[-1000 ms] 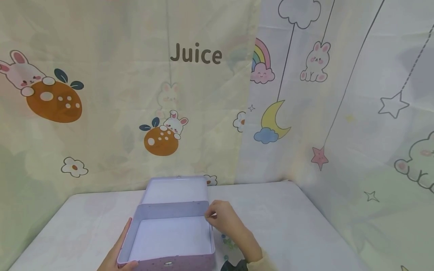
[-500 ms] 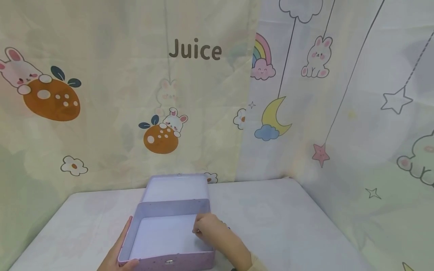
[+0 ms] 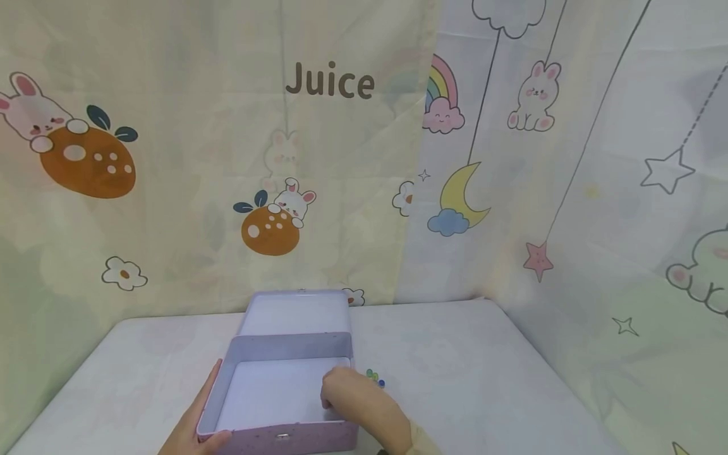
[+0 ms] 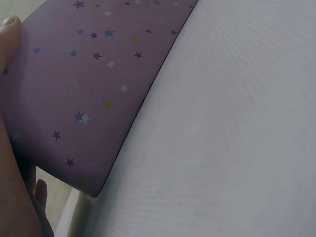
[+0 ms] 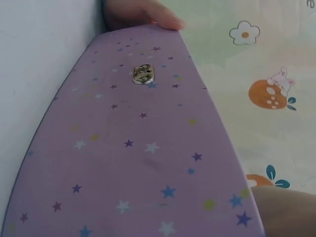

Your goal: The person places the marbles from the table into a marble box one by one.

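A purple star-patterned tin box [image 3: 258,440] stands open on the white table [image 3: 455,366], its lid [image 3: 296,313] laid back behind it. My left hand [image 3: 190,436] grips the box's front left corner, thumb over the rim. The left wrist view shows that thumb [image 4: 7,29] against the starry wall [image 4: 89,84]. My right hand [image 3: 355,401] reaches over the right wall into the box with fingers curled down; the fingertips are hidden. In the right wrist view I see the front wall [image 5: 138,148] and its metal clasp [image 5: 143,74]. Small coloured beads [image 3: 375,378] lie just right of the box.
Cartoon-printed cloth hangs close behind the table and along its right side. Bare tabletop stretches to the left and right of the box. The table's back edge meets the cloth just behind the lid.
My right hand moved from above the box's back right corner, where it pinched something small, down and forward into the box. The beads it covered now show. The left hand stayed put.
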`<state>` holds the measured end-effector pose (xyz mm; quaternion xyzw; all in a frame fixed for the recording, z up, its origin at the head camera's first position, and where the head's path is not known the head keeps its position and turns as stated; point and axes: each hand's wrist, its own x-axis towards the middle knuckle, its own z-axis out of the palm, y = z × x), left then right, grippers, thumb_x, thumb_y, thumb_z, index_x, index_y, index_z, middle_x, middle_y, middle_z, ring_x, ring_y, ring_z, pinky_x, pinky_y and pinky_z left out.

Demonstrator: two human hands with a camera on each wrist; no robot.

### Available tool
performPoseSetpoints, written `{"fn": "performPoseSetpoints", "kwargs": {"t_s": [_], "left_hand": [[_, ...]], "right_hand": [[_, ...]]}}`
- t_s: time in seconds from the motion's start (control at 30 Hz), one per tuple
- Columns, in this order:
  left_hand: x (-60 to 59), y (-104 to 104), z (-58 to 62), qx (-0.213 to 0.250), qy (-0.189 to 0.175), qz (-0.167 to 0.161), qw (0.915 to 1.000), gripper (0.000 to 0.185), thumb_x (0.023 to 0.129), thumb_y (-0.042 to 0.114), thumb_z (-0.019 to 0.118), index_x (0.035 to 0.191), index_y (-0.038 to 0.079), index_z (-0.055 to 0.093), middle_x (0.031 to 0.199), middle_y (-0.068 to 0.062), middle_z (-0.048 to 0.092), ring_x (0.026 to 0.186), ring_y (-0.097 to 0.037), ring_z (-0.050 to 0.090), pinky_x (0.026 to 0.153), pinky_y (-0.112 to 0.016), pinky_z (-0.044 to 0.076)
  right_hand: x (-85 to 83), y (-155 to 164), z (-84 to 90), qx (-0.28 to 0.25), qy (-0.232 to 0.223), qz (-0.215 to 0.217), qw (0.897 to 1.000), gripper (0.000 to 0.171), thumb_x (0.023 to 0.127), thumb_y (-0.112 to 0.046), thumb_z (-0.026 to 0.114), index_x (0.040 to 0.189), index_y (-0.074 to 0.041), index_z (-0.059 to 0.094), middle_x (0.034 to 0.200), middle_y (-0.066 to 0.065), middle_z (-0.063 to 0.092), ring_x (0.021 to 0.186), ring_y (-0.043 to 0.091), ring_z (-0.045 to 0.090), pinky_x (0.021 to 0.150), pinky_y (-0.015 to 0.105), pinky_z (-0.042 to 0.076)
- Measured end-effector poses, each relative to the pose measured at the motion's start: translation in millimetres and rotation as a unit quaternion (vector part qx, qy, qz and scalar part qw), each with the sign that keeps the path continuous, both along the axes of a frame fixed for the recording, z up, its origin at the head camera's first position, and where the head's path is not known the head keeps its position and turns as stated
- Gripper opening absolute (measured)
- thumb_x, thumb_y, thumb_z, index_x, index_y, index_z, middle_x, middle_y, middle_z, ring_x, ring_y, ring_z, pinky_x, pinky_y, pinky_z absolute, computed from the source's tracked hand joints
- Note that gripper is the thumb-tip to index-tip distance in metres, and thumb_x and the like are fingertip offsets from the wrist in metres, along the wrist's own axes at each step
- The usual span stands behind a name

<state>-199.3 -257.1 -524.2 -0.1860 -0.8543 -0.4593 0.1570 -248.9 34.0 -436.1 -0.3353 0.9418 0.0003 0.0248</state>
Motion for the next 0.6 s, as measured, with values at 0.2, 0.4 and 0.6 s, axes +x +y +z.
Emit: {"fn": "performPoseSetpoints", "kwargs": {"t_s": [0.2, 0.4, 0.6], "left_hand": [[1.3, 0.9, 1.9, 0.003, -0.022, 0.003, 0.9997, 0.095, 0.084, 0.015, 0.063, 0.154, 0.022, -0.002, 0.157, 0.022, 0.004, 0.130, 0.026, 0.007, 0.092, 0.003, 0.018], [2.1, 1.5, 5.3, -0.013, -0.045, 0.018, 0.9987, 0.095, 0.085, 0.018, 0.062, 0.154, 0.024, -0.003, 0.157, 0.021, 0.003, 0.128, 0.028, 0.007, 0.093, -0.003, 0.021], [1.5, -0.6, 4.3, -0.026, -0.046, 0.029, 0.9982, 0.096, 0.084, 0.017, 0.063, 0.154, 0.023, -0.001, 0.156, 0.022, 0.007, 0.127, 0.027, 0.011, 0.093, -0.013, 0.030]], "right_hand": [[0.7, -2.0, 0.4, 0.034, 0.009, 0.004, 0.999, 0.016, 0.078, -0.010, 0.072, 0.072, -0.025, 0.074, 0.072, -0.017, 0.062, 0.063, -0.003, 0.044, 0.062, 0.012, 0.044], [0.8, -1.3, -2.7, 0.033, 0.047, 0.026, 0.998, 0.012, 0.077, -0.016, 0.074, 0.074, -0.027, 0.076, 0.075, -0.015, 0.068, 0.067, -0.002, 0.058, 0.062, 0.013, 0.047], [-1.0, -4.3, -4.5, 0.059, 0.045, 0.015, 0.997, 0.014, 0.077, -0.015, 0.074, 0.077, -0.029, 0.076, 0.076, -0.016, 0.068, 0.067, -0.002, 0.057, 0.063, 0.014, 0.048]]}}
